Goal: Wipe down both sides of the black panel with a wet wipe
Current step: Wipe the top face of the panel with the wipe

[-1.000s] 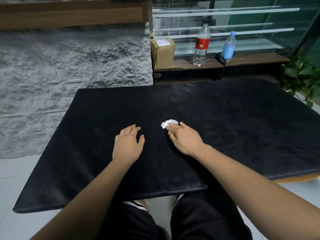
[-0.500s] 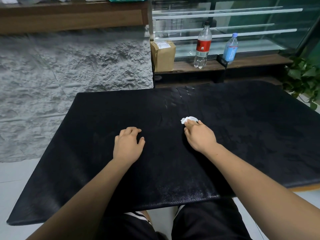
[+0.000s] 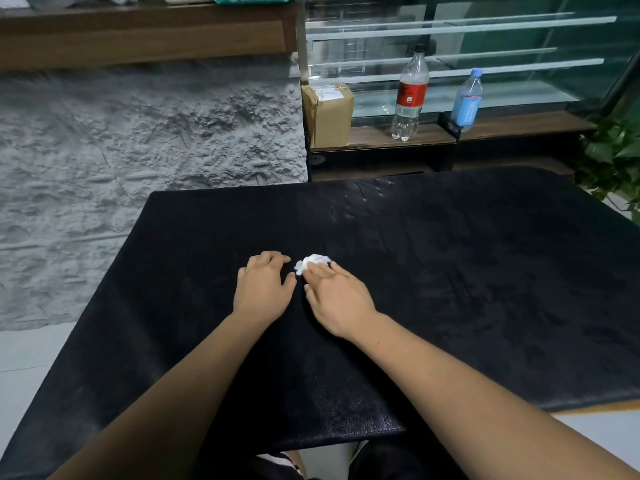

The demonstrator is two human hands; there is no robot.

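We are wearing black clothing [image 3: 398, 460] over our legs, showing at six o'clock. A hem [image 3: 277, 460] with thin white stripes is peeking out toward seven. Our forearms [image 3: 450, 386], left hand [image 3: 263, 289] and right hand [image 3: 337, 303] are showing bare.

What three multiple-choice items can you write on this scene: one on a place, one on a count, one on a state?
1. Where is the wet wipe?
A) on the floor
B) on the black panel, under the right hand's fingertips
C) on the person's lap
2. How many bottles stand on the wooden shelf?
A) one
B) four
C) two
3. What is the left hand doing?
A) resting on the panel, holding nothing
B) gripping a bottle
C) lifting the panel

Answers: B, the white wipe lies at the right fingertips; C, a red-labelled one and a blue-labelled bottle; A, it lies on the panel.
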